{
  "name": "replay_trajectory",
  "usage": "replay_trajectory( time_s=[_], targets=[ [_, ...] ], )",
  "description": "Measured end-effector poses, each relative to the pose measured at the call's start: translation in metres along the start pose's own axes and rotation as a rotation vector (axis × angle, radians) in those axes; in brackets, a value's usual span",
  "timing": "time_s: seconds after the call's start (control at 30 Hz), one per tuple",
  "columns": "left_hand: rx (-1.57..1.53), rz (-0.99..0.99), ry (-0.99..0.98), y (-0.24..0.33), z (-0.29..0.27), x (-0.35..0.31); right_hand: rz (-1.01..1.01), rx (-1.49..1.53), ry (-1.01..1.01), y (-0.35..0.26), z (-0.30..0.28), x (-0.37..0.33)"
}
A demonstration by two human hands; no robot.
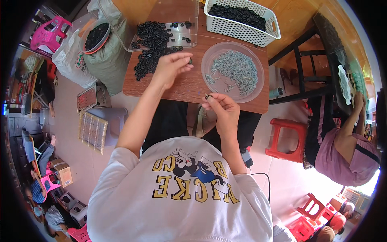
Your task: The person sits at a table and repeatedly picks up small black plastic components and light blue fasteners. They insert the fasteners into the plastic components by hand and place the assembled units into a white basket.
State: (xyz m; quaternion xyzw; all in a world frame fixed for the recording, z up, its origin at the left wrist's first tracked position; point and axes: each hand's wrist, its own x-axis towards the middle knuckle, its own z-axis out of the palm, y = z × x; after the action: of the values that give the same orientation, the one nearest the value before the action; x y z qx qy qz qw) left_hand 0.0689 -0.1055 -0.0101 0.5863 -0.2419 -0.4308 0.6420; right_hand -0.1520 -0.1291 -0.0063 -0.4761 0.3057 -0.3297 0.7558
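My left hand (171,69) is raised over the middle of the brown table (183,86), pinching a small black plastic piece (190,61) between thumb and fingers. At the table's near edge my right hand (224,109) is closed on another small black piece (208,97). Something thin, perhaps a screw, stands out of that piece, too small to be sure. A pile of similar black pieces (151,60) lies left of my left hand, spilling out of a clear tray (196,30). Beyond my right hand sits a round translucent basin (204,68) with many silvery screws (234,66).
A white perforated basket (238,35) of black pieces stands at the table's far right. Sacks (107,64) and a bowl of black pieces (96,37) are at left. A red stool (287,139) and a person in a mauve shirt (342,157) are on the right.
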Motion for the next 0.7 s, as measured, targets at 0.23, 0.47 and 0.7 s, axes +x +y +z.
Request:
replay_trajectory(
  time_s=[0.23, 0.47, 0.7],
  targets=[
    [-0.484, -0.162, -0.102, -0.009, 0.011, -0.059, -0.045, 0.021, 0.003, -0.004, 0.010, 0.018],
    [-0.520, -0.148, -0.123, -0.012, 0.016, -0.073, -0.032, -0.040, 0.006, -0.010, 0.017, 0.018],
    [-0.541, -0.123, -0.038, -0.015, 0.022, -0.078, -0.020, -0.061, 0.016, -0.006, 0.018, 0.015]
  ],
)
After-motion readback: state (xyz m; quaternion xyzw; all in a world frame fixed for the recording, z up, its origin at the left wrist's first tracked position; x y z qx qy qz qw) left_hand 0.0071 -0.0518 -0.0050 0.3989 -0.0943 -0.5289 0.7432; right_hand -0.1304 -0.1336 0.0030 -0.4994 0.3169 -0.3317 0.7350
